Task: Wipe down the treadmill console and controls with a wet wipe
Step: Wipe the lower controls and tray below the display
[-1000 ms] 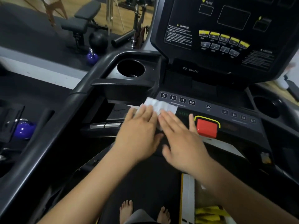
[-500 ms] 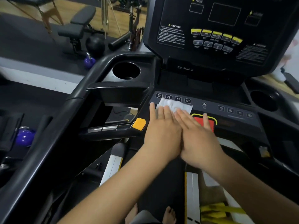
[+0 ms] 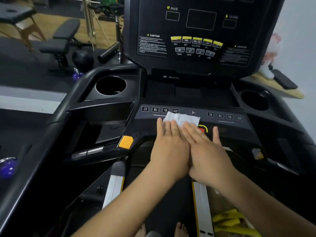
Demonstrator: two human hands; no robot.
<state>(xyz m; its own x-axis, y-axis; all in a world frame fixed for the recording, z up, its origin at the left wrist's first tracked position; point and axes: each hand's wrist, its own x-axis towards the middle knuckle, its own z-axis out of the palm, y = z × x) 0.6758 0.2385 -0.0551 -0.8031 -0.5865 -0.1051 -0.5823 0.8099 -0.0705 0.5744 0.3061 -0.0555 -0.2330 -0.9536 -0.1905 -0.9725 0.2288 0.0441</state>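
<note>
1. Head view looks down on the treadmill's lower control strip (image 3: 225,124). A red stop button (image 3: 202,130) sits near its middle, partly covered by fingers.
2. The wet wipe (image 3: 182,118), white and creased, lies flat on the strip just up and left of the red stop button. Its far edge is close under the key marked 12 (image 3: 175,111).
3. The left hand (image 3: 168,147) lies palm down to the left of the red stop button. Its fingers are straight and close together, their tips pressing on the wipe's near edge without gripping it.
4. The right hand (image 3: 206,151) is equally flat and lies against the left one. Its straight fingers cross the red stop button's left part onto the wipe, and its outermost finger is spread to the button's right.
5. An orange button (image 3: 126,142) sits well to the left of the red stop button and a little nearer the person.
6. The upper display console (image 3: 201,21) stands beyond the red stop button, with a row of yellow keys (image 3: 196,40).
7. A cup holder (image 3: 111,86) sits far left of the red stop button, and another (image 3: 254,100) far right.
</note>
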